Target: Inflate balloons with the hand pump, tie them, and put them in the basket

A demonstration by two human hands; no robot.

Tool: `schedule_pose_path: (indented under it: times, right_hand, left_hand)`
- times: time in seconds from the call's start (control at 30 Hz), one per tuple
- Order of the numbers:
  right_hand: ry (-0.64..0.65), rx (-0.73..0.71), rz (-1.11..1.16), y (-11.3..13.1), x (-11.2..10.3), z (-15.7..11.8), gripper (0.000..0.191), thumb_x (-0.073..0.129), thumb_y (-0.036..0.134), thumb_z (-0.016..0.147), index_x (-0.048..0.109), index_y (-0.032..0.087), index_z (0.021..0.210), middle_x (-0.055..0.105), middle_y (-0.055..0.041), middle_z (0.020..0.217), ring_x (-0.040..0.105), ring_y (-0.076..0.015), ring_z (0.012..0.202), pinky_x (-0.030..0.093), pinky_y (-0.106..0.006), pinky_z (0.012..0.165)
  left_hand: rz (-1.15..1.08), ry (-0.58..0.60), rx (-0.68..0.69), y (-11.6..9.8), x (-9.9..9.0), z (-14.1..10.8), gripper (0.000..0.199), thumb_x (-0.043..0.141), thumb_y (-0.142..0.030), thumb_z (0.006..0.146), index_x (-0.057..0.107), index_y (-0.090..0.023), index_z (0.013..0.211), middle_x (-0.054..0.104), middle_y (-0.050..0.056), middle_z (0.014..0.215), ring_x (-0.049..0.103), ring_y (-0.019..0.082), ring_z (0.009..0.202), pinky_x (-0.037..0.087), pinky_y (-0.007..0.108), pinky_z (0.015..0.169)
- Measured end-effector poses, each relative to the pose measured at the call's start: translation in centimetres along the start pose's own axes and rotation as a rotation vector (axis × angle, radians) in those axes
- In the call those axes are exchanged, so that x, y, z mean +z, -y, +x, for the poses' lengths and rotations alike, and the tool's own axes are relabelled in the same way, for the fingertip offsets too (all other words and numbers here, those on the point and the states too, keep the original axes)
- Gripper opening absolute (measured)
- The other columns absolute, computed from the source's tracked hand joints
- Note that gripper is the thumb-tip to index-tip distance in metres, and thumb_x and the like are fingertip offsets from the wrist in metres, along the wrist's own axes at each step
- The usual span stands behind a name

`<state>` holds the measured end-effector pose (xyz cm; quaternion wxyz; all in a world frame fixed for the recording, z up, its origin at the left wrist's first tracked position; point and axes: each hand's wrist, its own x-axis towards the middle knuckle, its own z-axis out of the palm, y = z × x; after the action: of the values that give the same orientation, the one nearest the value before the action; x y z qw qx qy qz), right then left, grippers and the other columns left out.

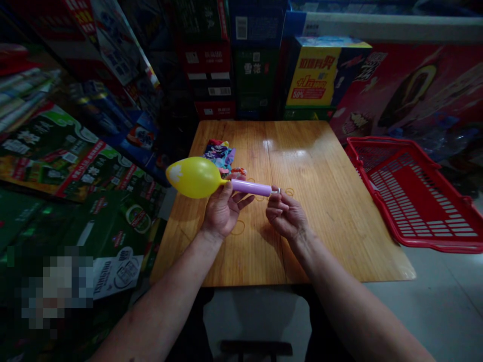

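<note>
A partly inflated yellow balloon (pixel 196 177) with a white print at its far end sits on the nozzle of a purple hand pump (pixel 251 187). My left hand (pixel 222 208) pinches the balloon's neck against the pump's nozzle between thumb and fingers. At the pump's other end, my right hand (pixel 287 213) has its fingers closed round the white handle (pixel 277 190), which sits close to the barrel. Behind the balloon lies a small pile of colourful deflated balloons (pixel 222 155). Several yellow rubber bands (pixel 237 228) lie on the wood near my hands.
The wooden table (pixel 302 161) stands before me. A red plastic basket (pixel 418 193) is at its right side. Stacked beer cartons (pixel 75 216) crowd the left. A yellow and blue box (pixel 313 73) and more cartons (pixel 254 75) stand behind the table.
</note>
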<state>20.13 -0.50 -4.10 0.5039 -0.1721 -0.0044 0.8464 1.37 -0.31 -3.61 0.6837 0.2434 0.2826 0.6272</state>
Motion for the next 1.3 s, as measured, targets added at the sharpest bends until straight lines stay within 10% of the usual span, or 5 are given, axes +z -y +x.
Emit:
schedule_pose_path:
  times: [0.77,1.03,1.3]
  right_hand:
    - [0.004,-0.008,-0.011,-0.3,0.0,0.2,0.014,0.049,0.011,0.099,0.062,0.016,0.099,0.066,0.0039,0.072,0.043,0.0004,0.043,0.041,-0.01,0.046]
    - [0.071,-0.081,0.028,2.2,0.6,-0.6,0.023,0.039,0.009,0.101,0.061,0.016,0.101,0.064,0.0051,0.071,0.044,0.0007,0.042,0.041,-0.01,0.046]
    - [0.025,0.025,-0.017,-0.9,0.2,-0.2,0.014,0.052,0.008,0.096,0.061,0.017,0.102,0.067,0.0034,0.075,0.047,-0.0007,0.047,0.044,-0.011,0.049]
  left_hand:
    - [-0.066,0.029,-0.052,-0.3,0.6,-0.3,0.03,0.064,-0.038,0.091,0.064,-0.026,0.119,0.066,0.009,0.13,0.058,0.029,0.128,0.053,0.048,0.098]
    - [-0.042,-0.033,0.086,-2.5,-0.8,0.9,0.028,0.069,-0.036,0.089,0.066,-0.025,0.115,0.07,0.006,0.122,0.063,0.025,0.121,0.058,0.032,0.086]
    - [-0.045,0.016,-0.059,-0.3,-0.2,0.1,0.031,0.064,-0.041,0.092,0.063,-0.028,0.12,0.067,0.008,0.128,0.063,0.027,0.12,0.058,0.037,0.085]
